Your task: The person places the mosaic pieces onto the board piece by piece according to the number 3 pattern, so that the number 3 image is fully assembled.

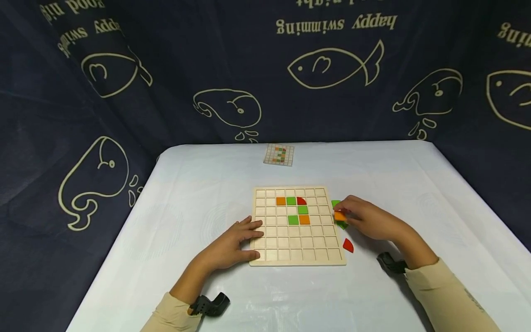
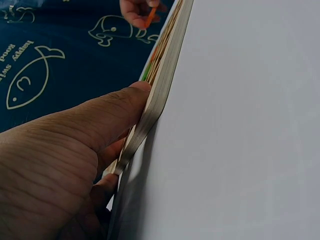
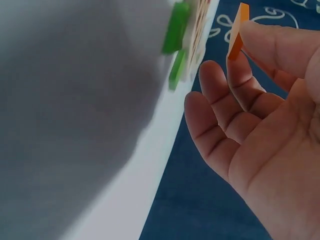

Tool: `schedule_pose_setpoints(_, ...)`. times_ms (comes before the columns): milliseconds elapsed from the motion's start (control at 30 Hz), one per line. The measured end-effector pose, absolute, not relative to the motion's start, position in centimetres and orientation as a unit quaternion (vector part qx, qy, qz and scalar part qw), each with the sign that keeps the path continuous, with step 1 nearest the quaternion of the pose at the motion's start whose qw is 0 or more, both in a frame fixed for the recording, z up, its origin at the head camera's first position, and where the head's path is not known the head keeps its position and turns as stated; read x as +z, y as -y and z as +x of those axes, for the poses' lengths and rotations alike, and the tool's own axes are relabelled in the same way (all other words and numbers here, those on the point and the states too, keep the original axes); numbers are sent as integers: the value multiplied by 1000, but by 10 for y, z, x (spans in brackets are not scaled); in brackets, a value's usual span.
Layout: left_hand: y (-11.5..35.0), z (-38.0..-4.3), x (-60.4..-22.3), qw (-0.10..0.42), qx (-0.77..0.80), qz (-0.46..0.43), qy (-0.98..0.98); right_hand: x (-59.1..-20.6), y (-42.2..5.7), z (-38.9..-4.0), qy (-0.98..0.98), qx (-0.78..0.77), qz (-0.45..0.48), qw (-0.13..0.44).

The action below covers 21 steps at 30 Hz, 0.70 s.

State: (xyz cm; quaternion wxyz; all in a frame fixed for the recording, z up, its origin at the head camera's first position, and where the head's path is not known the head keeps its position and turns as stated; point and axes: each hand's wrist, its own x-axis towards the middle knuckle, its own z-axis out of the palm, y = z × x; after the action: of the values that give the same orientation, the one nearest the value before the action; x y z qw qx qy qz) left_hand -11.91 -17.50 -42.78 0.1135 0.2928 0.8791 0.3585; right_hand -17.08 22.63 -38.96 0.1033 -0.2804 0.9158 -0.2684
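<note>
My right hand pinches an orange square tile between thumb and fingertips, just beyond the right edge of the wooden grid board. Green tiles lie on the table beneath and beside that hand, partly hidden by it in the head view. Resting on the board's left edge is my left hand, fingers spread and thumb near the lower corner. On the grid sit green squares, orange squares and a red quarter-circle tile.
Another red quarter-circle tile lies right of the board, nearer to me. A small pattern card with a coloured grid lies at the table's far edge. Behind the white-covered table hangs a dark printed cloth.
</note>
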Motion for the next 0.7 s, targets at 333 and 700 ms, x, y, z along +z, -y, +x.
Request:
schedule_pose_setpoints(333,175,-119,-428,110,354,299,-879,-383,-193,-176,-901,-277,-312,117)
schedule_pose_setpoints(700,175,-119,-428,109,352,303,-879,-380,-157,-174,-880,-277,-369,114)
